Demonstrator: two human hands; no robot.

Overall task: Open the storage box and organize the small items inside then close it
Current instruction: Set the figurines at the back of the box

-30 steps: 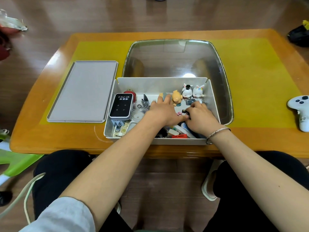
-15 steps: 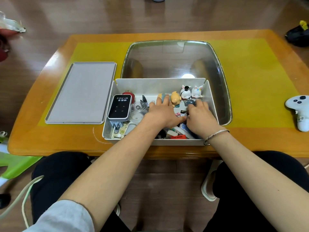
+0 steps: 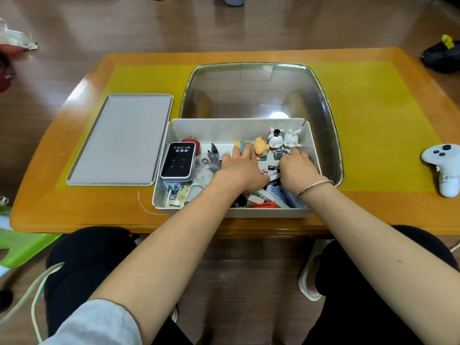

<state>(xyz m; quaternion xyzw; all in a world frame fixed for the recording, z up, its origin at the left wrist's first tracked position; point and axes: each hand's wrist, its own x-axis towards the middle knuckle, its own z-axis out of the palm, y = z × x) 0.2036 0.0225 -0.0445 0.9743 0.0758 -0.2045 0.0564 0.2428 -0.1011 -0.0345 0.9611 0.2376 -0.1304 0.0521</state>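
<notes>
Both hands have slid further toward the far wall of the storage box (image 3: 312, 145) since a second ago. Left hand (image 3: 242, 168) now has its fingers lying fairly straight on a blue-and-yellow figurine (image 3: 240, 145), and right hand (image 3: 297, 168) reaches near the two white bunny figures (image 3: 283, 139); can't tell whether its fingers grip anything. The box sits at the tabletop's near edge, about the middle, open, with its grey lid (image 3: 119, 140) lying flat just beside it toward the left edge. So opening's done, and sorting looks partway: figurines lined up along the far wall, but the near side is a jumble. Closing is left.
</notes>
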